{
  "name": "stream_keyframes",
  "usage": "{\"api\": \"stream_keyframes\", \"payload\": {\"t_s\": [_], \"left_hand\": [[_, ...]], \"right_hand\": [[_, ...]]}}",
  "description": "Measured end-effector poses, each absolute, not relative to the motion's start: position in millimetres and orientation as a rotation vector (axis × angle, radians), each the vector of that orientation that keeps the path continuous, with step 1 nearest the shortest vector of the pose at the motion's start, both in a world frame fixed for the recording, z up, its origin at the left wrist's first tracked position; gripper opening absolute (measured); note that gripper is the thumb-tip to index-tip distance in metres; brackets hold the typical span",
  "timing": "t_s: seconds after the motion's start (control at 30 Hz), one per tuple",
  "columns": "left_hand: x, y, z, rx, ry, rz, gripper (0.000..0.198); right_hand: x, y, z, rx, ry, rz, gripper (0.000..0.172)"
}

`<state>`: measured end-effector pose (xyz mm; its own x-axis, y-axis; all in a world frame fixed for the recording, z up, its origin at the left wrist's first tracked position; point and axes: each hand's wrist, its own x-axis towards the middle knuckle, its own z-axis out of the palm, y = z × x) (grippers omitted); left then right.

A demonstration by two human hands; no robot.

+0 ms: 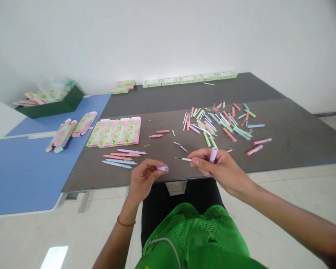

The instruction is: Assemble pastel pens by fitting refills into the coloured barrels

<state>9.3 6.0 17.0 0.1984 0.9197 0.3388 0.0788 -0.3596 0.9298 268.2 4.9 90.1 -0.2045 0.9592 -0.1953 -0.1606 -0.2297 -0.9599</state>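
Observation:
My left hand (144, 180) is shut on a short lilac pen part (162, 169) held at the fingertips. My right hand (217, 167) grips a lilac pen barrel (213, 154) upright, and a thin white pen refill (184, 159) with a dark tip points left from its fingers. The two hands are close together above the near edge of the dark grey table (162, 175). In front of them lie several pastel pens (119, 164) and two small lilac pen pieces (180, 148). A large heap of loose pastel pen parts (215, 125) lies further out.
Flat pink-and-green printed cartons (114, 132) lie on the dark table, with more on the blue table (30, 172) to the left. A dark green box (54, 104) holds more cartons at the far left. Pale green boxes (189, 79) line the far edge.

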Motion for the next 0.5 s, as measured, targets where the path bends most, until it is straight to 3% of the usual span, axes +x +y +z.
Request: {"api": "stream_keyframes", "payload": {"t_s": [0.13, 0.3, 0.5], "left_hand": [[-14, 25, 27, 2.416, 1.327, 0.770, 0.014], [-20, 40, 58, 2.995, 1.339, 0.350, 0.028], [-10, 49, 68, 3.010, 1.299, 0.296, 0.034]], "right_hand": [[274, 12, 77, -1.138, -0.964, 1.553, 0.031], [281, 16, 70, -1.172, -0.984, 1.490, 0.035], [285, 20, 64, -1.185, -1.012, 1.444, 0.038]]}}
